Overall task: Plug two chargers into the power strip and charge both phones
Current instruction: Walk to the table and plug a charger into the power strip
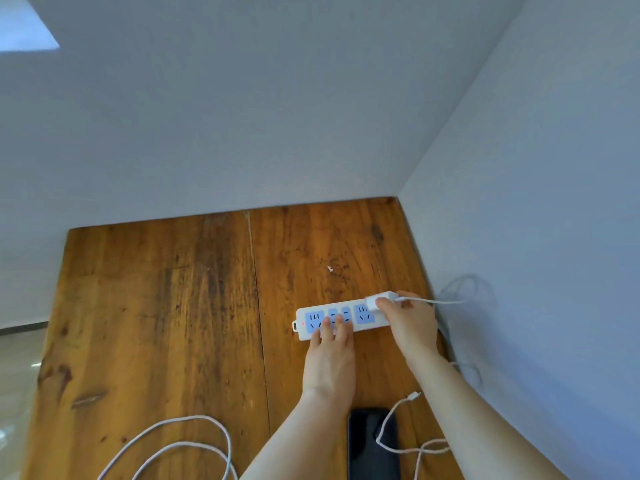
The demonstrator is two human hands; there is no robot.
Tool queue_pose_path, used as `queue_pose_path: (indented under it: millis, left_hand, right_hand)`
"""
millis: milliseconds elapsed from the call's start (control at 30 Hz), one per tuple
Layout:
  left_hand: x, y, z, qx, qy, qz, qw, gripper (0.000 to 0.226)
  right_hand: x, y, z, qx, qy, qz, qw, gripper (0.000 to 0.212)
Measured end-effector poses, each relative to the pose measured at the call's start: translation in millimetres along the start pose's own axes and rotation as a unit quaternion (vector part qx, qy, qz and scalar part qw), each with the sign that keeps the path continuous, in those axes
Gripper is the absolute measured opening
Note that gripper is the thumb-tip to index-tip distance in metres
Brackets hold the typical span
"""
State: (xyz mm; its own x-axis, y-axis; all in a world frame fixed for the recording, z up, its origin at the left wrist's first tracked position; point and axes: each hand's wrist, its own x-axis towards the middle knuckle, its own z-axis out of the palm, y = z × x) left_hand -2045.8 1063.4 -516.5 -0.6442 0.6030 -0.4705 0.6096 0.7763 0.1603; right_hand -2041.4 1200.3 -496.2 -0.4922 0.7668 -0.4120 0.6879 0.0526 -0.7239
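A white power strip (360,304) with blue socket faces lies on the wooden table (166,306), near the right wall. My left hand (330,355) rests flat on the strip, fingers spread over its left sockets. My right hand (408,323) grips a white charger (377,299) held at the strip's right end; whether its pins are in a socket is hidden. Its white cable (436,301) runs right toward the wall. A black phone (372,441) lies near the front edge between my forearms, with a white cable end (412,396) resting beside it.
A second white cable (187,441) loops on the table at the front left. Grey walls close the table at the back and right. A tiled floor (17,375) shows past the table's left edge.
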Motion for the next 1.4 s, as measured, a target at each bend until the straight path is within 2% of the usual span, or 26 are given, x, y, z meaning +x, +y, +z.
queue_pose_path:
  millis: [167,333,667,800,900,1033,1267,1400]
  left_hand:
    - [2.1,2.4,-9.5,0.042,-0.027,0.005,0.999,0.068]
    - [-3.6,-4.6,-5.1,0.059,-0.024,0.01,0.998,0.071]
    - [1.5,-1.3,-8.7,0.024,-0.021,0.005,0.999,0.071]
    - [1.0,-3.7,-9.8,0.004,-0.018,0.0,1.0,0.071]
    - [-0.4,-4.1,-12.7,-0.006,-0.015,0.0,1.0,0.07]
    - [-0.4,-5.3,-16.2,-0.008,-0.014,-0.002,1.0,0.071]
    - [-0.1,-4.6,-18.7,0.006,-0.025,0.007,1.0,0.072]
    - [0.3,-3.0,-19.6,0.016,-0.03,0.007,0.999,0.071]
  right_hand:
    - [3.6,-6.4,-5.1,-0.049,-0.039,-0.003,0.998,0.015]
    - [3.1,-16.0,-6.2,-0.113,-0.077,-0.036,0.99,0.024]
    - [-8.1,-17.0,3.4,-0.239,-0.052,-0.152,0.958,0.034]
    - [-11.7,-12.8,9.3,-0.258,-0.059,-0.141,0.954,0.041]
    - [-11.9,-5.7,10.9,-0.238,-0.068,-0.136,0.959,0.043]
    - [-9.1,-1.6,10.4,-0.188,-0.116,-0.113,0.969,0.052]
    - [6.8,-9.0,5.1,-0.203,-0.139,-0.091,0.965,0.03]
    - [14.7,-16.8,3.3,-0.243,-0.165,-0.079,0.953,0.031]
